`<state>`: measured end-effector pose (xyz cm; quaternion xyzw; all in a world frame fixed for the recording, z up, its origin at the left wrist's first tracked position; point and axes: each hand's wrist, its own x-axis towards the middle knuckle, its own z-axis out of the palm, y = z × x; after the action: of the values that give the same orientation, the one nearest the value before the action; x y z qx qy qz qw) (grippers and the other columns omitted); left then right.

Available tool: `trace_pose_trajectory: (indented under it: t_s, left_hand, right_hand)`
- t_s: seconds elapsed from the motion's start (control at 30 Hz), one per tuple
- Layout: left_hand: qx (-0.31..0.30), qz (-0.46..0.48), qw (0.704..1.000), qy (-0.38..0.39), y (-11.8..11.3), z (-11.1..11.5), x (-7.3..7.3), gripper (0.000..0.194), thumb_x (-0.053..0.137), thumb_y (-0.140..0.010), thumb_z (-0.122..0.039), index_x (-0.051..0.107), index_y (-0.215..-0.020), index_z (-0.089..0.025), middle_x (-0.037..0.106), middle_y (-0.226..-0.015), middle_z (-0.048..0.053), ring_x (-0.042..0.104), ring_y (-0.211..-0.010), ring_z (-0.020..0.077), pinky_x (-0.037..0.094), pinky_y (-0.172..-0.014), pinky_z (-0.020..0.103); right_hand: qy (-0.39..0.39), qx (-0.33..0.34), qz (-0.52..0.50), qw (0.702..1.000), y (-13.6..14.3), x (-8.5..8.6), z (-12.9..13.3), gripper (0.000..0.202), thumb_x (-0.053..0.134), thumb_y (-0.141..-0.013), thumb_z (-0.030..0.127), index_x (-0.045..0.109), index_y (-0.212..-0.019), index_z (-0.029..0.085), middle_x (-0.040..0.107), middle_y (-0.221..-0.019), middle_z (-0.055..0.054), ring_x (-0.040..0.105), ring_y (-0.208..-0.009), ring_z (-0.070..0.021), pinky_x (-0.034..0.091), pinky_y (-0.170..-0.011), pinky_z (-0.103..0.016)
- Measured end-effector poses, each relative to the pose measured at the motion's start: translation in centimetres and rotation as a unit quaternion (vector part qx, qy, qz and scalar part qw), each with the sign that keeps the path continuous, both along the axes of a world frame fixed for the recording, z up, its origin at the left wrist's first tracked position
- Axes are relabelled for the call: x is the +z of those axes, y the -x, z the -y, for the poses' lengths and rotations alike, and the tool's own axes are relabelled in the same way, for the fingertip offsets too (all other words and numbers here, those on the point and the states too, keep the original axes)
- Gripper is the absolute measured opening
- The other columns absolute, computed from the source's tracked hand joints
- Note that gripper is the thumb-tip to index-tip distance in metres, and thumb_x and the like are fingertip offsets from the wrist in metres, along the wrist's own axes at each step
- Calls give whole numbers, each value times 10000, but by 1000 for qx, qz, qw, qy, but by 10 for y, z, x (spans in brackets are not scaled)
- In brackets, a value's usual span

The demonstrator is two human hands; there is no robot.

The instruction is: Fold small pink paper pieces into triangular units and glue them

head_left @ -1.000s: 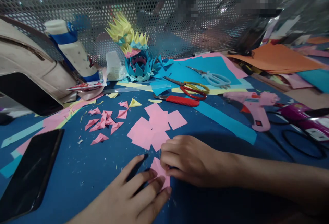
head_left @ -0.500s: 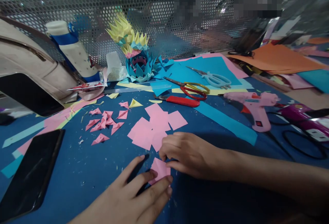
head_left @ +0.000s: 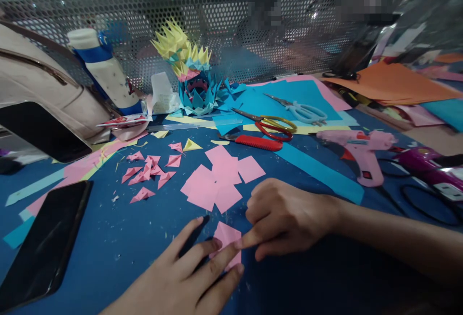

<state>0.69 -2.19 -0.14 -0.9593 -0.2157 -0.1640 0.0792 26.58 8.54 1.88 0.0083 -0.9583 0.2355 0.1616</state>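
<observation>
A small pink paper square with a crease lies on the blue table in front of me. My left hand is open, its fingers spread and some of them resting flat on this paper. From the right comes my right hand, index finger stretched to the paper's right edge by a left fingertip. Its thumb is apart and the other fingers are curled, with nothing visible in them. Just beyond lie overlapping pink paper squares. Several folded pink paper triangles are scattered to the left.
Behind the squares lie a red-handled cutter, red-and-yellow scissors and light blue scissors. A pink glue gun with its cord is at right, a phone at left. A folded-paper model and a bottle stand behind.
My right hand has moved slightly right, its closed fingers giving way to a stretched index finger at the paper's right edge. My left hand stays on the paper.
</observation>
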Motion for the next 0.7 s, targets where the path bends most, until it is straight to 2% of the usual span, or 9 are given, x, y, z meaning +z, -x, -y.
trace_pose_trajectory:
  t_s: [0.13, 0.23, 0.33, 0.4, 0.53, 0.7]
  left_hand:
    - [5, 3, 1000, -5, -1, 1, -2, 307, 487, -1069, -367, 653, -1276, -214, 674, -1302, 87, 619, -1059, 220, 39, -1248, 538]
    - [9, -2, 1000, -6, 0, 2, -1, 301, 457, -1082, -349, 647, -1274, -216, 655, -1307, 99, 619, -1078, 221, 47, -1246, 533]
    - [13, 3, 1000, 14, 0, 2, 0, 312, 405, -1097, -308, 648, -1273, -225, 671, -1222, 70, 610, -1099, 211, 55, -1256, 507]
    - [11, 19, 1000, 23, 0, 2, 1, 298, 420, -1091, -285, 663, -1247, -216, 682, -1130, 47, 606, -1081, 202, 54, -1265, 493]
    - [8, 26, 999, 24, -1, 3, 1, 284, 437, -1084, -264, 667, -1238, -204, 672, -1059, 35, 605, -1047, 194, 52, -1270, 492]
    - [8, 32, 999, 9, -3, 3, -1, 292, 428, -1074, -225, 687, -1209, -208, 687, -1006, 30, 609, -1015, 202, 47, -1267, 504]
  right_hand:
    - [13, 2, 4, 1000, 0, -1, 4, 407, 400, -1095, 408, 731, -1018, 183, 571, -637, 18, 514, -570, -121, 304, -557, -310]
    - [7, -24, 4, 1000, 0, -3, 5, 407, 386, -1100, 406, 715, -1012, 182, 611, -701, 7, 533, -603, -116, 325, -579, -299]
    - [12, -72, 1, 997, 1, -6, 6, 384, 401, -1095, 408, 699, -1021, 178, 644, -793, -4, 555, -663, -115, 343, -603, -281]
    - [39, -95, 16, 995, 3, -8, 8, 315, 474, -1071, 407, 686, -1038, 177, 646, -831, 1, 558, -694, -112, 350, -606, -261]
    - [105, -117, 70, 985, 7, -7, 11, 139, 615, -1001, 313, 656, -987, 181, 621, -821, 28, 560, -727, -104, 368, -640, -225]
    - [105, -137, 79, 982, 9, -9, 16, 93, 620, -985, 259, 637, -950, 175, 608, -820, 23, 536, -744, -116, 369, -674, -232]
